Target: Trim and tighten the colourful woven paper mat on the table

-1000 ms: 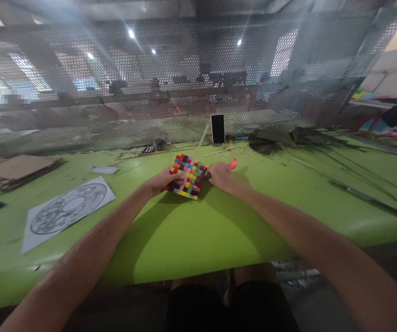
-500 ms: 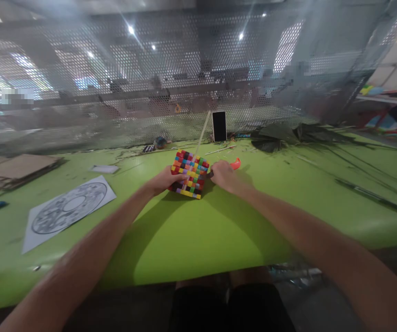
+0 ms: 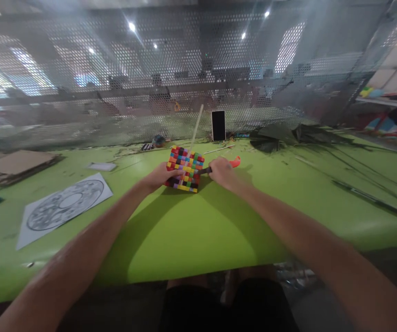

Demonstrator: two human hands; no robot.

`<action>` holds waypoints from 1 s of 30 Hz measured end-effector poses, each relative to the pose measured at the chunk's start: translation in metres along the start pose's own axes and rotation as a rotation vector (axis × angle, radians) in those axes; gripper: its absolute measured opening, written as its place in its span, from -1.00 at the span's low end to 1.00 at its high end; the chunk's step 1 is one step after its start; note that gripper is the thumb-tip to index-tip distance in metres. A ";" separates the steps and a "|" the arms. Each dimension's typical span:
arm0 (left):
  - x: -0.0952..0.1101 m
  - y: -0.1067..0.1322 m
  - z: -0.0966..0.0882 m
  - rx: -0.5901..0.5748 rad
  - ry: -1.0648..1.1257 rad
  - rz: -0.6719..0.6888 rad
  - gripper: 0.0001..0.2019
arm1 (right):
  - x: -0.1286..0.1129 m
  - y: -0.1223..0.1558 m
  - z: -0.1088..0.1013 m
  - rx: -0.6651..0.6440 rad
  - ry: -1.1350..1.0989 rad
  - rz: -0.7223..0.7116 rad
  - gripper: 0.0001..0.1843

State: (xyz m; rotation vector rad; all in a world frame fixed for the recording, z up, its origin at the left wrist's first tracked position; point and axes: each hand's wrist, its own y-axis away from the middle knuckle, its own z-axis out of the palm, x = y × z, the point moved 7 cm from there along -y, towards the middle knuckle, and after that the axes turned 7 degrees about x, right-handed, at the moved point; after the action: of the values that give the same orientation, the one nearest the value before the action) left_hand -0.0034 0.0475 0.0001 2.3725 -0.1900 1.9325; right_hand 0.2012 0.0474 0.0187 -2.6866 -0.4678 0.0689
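In the head view, my left hand (image 3: 159, 177) grips the left side of a tilted panel of small coloured squares (image 3: 191, 177), its thumb lying across the front. A long pale strip (image 3: 195, 129) rises from the panel's upper part and leans slightly right. My right hand (image 3: 222, 170) is closed around a tool (image 3: 204, 171) with a dark, narrow front part and an orange-red curved end (image 3: 235, 162). The tool's dark tip meets the panel's right edge; whether it enters between the squares cannot be made out.
A phone-like dark screen (image 3: 218, 125) stands against the perforated barrier (image 3: 122, 106). Dark fan-shaped leaves (image 3: 271, 137) and a dark rod (image 3: 374, 199) lie right. Left are a printed sheet (image 3: 65, 205), a small pale card (image 3: 102, 166) and cardboard (image 3: 19, 164) on the green table (image 3: 184, 235).
The panel and my left hand have shifted slightly left and up. More of the tool's dark front part shows between my right hand and the panel. The pale strip's top moved left.
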 end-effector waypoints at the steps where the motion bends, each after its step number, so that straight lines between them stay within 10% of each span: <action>1: -0.002 -0.002 -0.005 0.026 0.012 -0.007 -0.58 | 0.003 -0.001 0.000 -0.006 -0.004 0.002 -0.79; 30: 0.013 -0.004 -0.018 0.016 0.452 -0.018 -0.68 | 0.023 -0.009 -0.003 0.311 -0.454 -0.066 -0.79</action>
State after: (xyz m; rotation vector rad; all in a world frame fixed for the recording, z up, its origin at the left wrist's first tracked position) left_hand -0.0172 0.0531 0.0167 1.8673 -0.1219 2.3967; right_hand 0.2208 0.0621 0.0254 -2.3382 -0.6210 0.6836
